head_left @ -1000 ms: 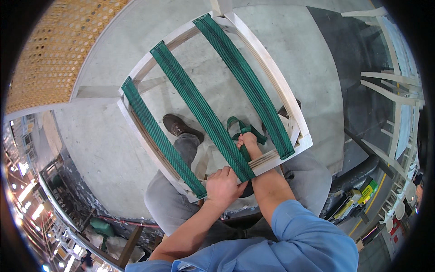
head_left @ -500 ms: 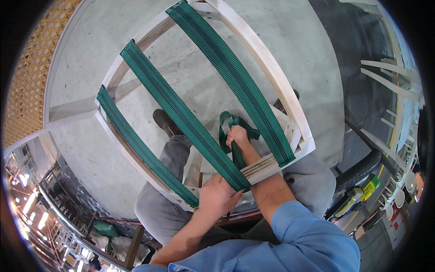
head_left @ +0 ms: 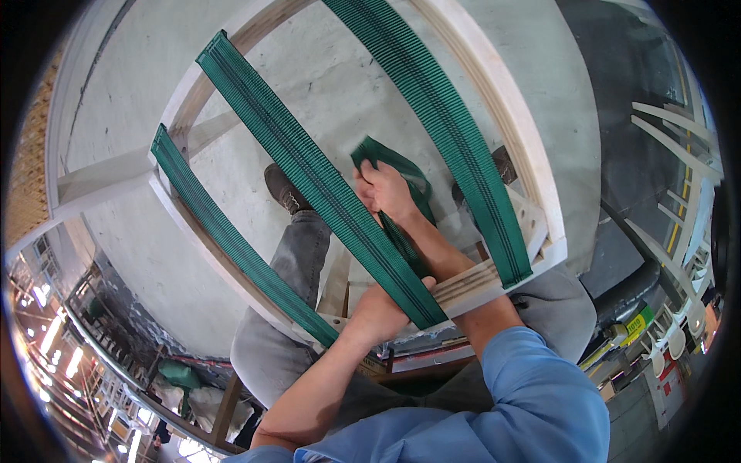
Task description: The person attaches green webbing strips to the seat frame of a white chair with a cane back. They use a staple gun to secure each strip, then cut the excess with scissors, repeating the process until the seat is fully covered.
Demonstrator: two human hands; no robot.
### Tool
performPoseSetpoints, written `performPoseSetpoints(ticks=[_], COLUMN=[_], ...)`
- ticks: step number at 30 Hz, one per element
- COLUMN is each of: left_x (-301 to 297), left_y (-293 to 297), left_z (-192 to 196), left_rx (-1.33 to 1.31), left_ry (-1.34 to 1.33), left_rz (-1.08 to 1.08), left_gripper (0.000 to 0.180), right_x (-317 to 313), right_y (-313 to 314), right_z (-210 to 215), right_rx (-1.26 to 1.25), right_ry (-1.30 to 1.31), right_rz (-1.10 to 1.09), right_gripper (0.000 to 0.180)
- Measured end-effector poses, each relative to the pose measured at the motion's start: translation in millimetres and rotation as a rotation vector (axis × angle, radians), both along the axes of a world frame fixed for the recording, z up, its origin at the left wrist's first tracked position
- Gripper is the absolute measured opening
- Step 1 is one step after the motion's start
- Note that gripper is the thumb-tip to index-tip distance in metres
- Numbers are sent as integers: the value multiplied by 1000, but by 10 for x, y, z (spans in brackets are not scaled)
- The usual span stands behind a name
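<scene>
Right hand [head_left: 386,189] has drawn the green webbing [head_left: 401,166] upward, gripping it; left hand [head_left: 382,309] clasps the frame [head_left: 494,270]

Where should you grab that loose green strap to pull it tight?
Probably the free end of the loose green strap, reached from inside the wooden frame. That end bunches up loose there, where the right hand grips it. The left hand presses on the frame's near rail.
</scene>
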State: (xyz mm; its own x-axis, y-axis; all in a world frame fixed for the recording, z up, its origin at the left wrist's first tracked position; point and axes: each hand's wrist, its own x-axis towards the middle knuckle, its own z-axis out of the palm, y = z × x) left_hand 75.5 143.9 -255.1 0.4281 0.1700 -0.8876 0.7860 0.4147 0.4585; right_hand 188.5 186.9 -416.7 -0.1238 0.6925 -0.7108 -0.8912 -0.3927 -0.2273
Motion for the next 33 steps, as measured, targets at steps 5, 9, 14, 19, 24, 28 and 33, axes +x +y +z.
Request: performPoseSetpoints(ticks=[5,9,14,19,24,28,33], left_x=[-76,-67,-151,-208,-154,203,535], left_y=[-151,-39,-94,-147,-110,63,302], left_z=[-130,-110,-43,-126,-313,-120,55], left_rx=[-75,-50,-12,164,63,-107,-76], left_ry=[-121,-142,-157,-300,-190,-92,-151], left_rz=[177,130,193,18,16,167,180], left_gripper=[40,32,31,30,34,32,39], right_x=[-195,-191,-132,-9,220,865,2051], right_y=[279,247,23,-587,-1685,-2048,-3863], right_z=[403,293,146,69,615,2298,3748], right_rx=[223,337,280,103,-244,80,-369], right_ry=[-45,14,224,657,-438,-831,-1271], right_rz=[182,226,222,5,919,891,-57], right_gripper=[38,39,42,57,50,37,30])
